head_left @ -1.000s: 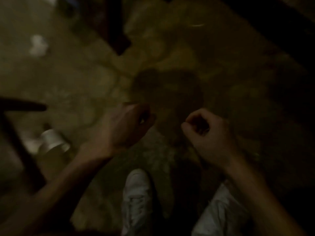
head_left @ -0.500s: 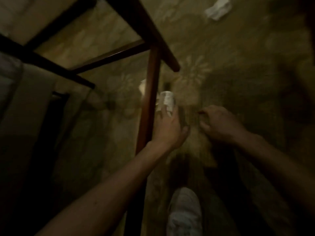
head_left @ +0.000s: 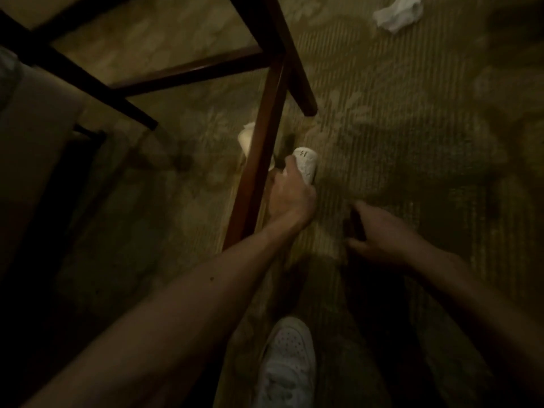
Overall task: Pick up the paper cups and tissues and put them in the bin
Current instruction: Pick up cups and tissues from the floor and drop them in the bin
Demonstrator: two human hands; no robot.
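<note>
One cup (head_left: 306,168) held (beside leg (head_left: 259,172)).

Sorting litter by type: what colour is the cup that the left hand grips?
White, with a few small dark marks; the paper cup shows only in the head view.

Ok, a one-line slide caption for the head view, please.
Left hand grips a paper cup beside a chair leg; crumpled tissue lies on the carpet beyond.

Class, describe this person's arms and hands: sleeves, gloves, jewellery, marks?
Both forearms are bare, with no sleeves in view. The left hand and right hand wear no gloves; no watch or ring shows in the dim light. One small dark spot marks the left forearm.
</note>
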